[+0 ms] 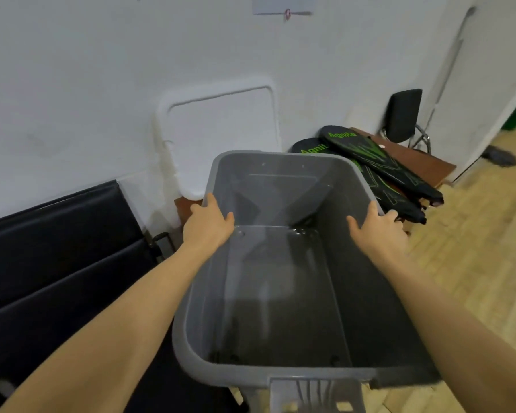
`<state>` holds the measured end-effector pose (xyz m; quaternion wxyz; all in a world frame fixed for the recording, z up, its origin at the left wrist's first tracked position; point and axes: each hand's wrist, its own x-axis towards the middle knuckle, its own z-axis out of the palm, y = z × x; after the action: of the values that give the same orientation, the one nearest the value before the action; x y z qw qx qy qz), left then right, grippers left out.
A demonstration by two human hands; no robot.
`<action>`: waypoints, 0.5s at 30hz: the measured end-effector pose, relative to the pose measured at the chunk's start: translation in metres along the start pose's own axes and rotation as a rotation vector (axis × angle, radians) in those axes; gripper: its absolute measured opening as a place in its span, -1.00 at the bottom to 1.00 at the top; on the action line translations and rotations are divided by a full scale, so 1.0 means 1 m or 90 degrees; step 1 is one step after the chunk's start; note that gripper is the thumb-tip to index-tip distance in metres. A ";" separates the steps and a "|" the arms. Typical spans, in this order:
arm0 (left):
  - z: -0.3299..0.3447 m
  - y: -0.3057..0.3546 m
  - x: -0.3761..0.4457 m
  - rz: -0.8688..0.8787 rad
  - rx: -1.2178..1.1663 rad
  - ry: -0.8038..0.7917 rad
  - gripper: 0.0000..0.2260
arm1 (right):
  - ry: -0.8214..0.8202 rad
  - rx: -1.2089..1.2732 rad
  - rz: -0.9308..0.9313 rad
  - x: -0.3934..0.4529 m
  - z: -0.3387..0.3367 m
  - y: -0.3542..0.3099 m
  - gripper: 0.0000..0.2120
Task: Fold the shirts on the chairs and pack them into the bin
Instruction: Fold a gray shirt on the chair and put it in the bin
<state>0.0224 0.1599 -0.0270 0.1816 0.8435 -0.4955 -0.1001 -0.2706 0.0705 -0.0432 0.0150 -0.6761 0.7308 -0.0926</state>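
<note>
Left hand (208,221): grips the left rim of the grey bin (280,296), thumb inside the wall, fingers curled over the outer edge. Right hand (380,228): grips the right rim the same way, thumb inside, fingers wrapped over the outside. Both forearms reach forward, one on each side of the bin.

Bin: grey plastic, rectangular, held between the two hands with its opening tilted toward the camera. Inside shows only bare walls and floor. A moulded handle sits at the near rim, bottom of frame.

Beyond the bin, leaning on the white wall: a white plastic lid (221,135). To its right, black flat bags (379,162) with green lettering lie stacked on a brown counter (423,163), just past the bin's far right corner. A black chair (404,116) with metal legs stands behind that counter. Left of the bin: black padded seating (57,248) along the wall. Floor (474,248): light wood parquet.
</note>
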 end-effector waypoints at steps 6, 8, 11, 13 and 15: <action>0.016 0.066 -0.035 0.128 0.012 0.011 -0.39 | 0.024 0.074 0.100 -0.042 0.008 0.091 -0.30; 0.031 0.099 -0.049 0.159 0.005 0.001 -0.40 | 0.030 0.089 0.145 -0.053 0.007 0.129 -0.30; 0.060 0.151 -0.074 0.194 0.017 -0.028 -0.40 | 0.029 0.106 0.208 -0.068 0.005 0.190 -0.28; 0.083 0.182 -0.091 0.216 0.023 -0.044 -0.39 | 0.029 0.110 0.247 -0.076 0.003 0.229 -0.27; 0.107 0.211 -0.107 0.238 0.024 -0.062 -0.38 | 0.033 0.120 0.278 -0.083 0.002 0.266 -0.27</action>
<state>-0.2362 0.1378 -0.0408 0.1572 0.7339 -0.6537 -0.0963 -0.5259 0.1710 -0.0951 0.0791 -0.4948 0.8481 -0.1723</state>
